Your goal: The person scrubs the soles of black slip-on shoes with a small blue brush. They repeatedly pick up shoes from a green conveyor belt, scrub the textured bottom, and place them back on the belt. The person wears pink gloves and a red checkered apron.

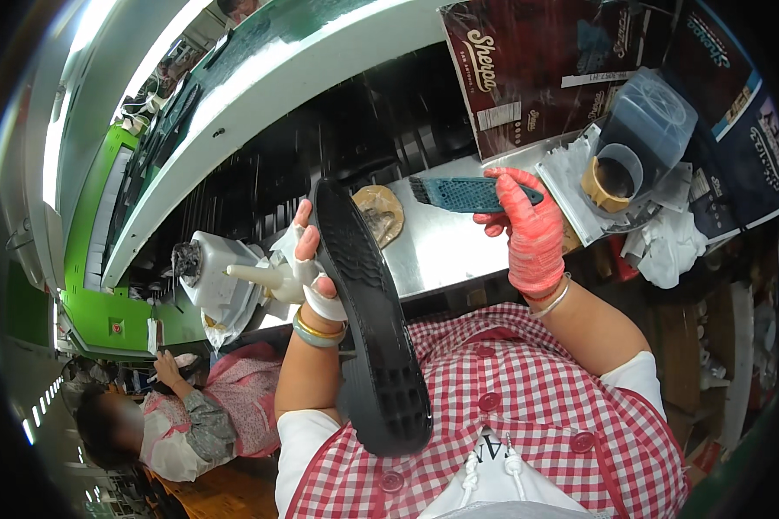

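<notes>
Black sole [376, 333] between hands, gripped by left hand [309, 264]; right hand [528, 229] grips blue brush [459, 194].

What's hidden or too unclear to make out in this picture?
Head view:
Part of the left hand: behind the black sole.
Sole's far face: turned away.
Part of the blue brush: covered by the right hand.
What the co-worker handles: too small.
Person at top: cut off by edge.

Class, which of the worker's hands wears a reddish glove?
The right hand, holding the blue brush: its reddish glove reaches the wrist, while the left hand, holding the black shoe sole, shows white wraps.
</notes>
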A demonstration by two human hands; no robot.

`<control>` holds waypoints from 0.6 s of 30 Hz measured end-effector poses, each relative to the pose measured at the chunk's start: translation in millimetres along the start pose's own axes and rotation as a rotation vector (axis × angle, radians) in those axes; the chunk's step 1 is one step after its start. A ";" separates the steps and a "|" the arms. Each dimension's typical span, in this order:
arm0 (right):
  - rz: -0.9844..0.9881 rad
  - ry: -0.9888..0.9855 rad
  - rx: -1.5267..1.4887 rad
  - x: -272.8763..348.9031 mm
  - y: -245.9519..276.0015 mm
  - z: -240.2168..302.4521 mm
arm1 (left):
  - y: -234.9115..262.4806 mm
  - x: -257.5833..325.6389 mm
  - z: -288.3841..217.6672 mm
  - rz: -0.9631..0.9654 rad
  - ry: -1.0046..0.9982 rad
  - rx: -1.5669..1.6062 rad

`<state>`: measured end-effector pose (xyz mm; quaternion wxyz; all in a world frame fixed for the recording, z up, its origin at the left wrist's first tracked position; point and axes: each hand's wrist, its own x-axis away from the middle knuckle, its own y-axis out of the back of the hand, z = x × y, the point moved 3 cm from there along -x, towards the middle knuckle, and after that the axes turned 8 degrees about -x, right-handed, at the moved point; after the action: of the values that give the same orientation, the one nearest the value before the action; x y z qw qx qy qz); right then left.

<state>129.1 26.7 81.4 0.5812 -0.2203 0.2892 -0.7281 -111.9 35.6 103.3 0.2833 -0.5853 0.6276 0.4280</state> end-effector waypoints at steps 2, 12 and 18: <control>0.003 0.000 -0.010 -0.1 1.6 -0.6 | -0.1 -5.1 -0.8 0.017 -0.040 -0.100; 0.020 0.066 -0.163 -4.2 10.7 20.2 | -2.9 -9.4 8.9 0.023 -0.096 -0.204; -0.152 0.431 -0.291 -25.6 33.8 80.8 | -27.1 -4.8 -16.0 0.217 0.431 -0.043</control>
<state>212.3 33.0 118.3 0.4123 -0.1625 0.4903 -0.7505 -82.4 25.5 109.5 0.0826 -0.5980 0.7237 0.3344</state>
